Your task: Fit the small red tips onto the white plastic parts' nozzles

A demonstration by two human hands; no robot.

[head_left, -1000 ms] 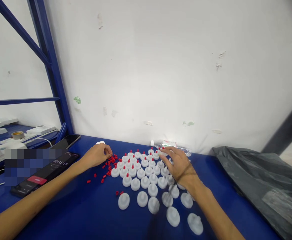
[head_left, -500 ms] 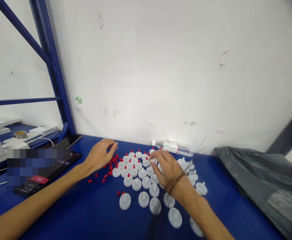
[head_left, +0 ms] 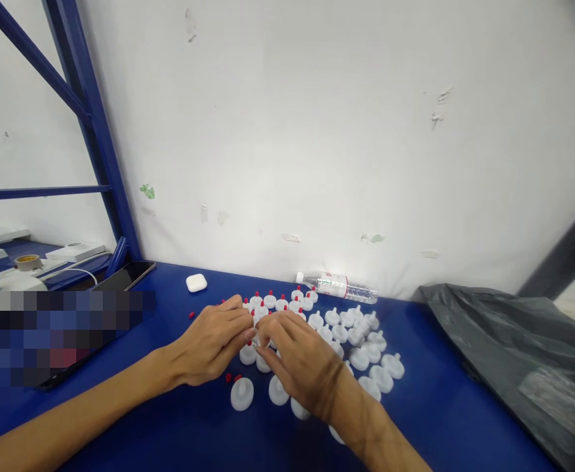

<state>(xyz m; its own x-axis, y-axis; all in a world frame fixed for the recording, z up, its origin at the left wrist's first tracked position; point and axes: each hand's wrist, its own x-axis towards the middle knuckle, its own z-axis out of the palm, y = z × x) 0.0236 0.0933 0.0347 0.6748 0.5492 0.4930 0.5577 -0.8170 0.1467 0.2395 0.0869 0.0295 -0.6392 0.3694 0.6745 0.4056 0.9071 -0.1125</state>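
My left hand (head_left: 216,342) and my right hand (head_left: 297,354) meet over the middle of a group of white round nozzle lids. Both are closed, fingers bent and thumbs pressed in, with the fingertips almost touching. Whatever they pinch is hidden by the fingers. Behind them stand several white lids with small red tips, such as this capped lid (head_left: 270,300). To the right sit lids with bare nozzles, one being this bare lid (head_left: 393,366). In front lies another white lid (head_left: 242,394), with loose red tips (head_left: 229,377) beside it.
A clear plastic bottle (head_left: 336,286) lies along the wall. At left are a white case (head_left: 197,282), a phone (head_left: 137,270) and a dark blurred-out device (head_left: 65,373). A grey plastic bag (head_left: 494,347) covers the right side of the blue table (head_left: 179,432).
My left hand has moved right and towards me, uncovering the white case. My right hand has moved left and slightly down. The hands, apart before, now meet over the lids.
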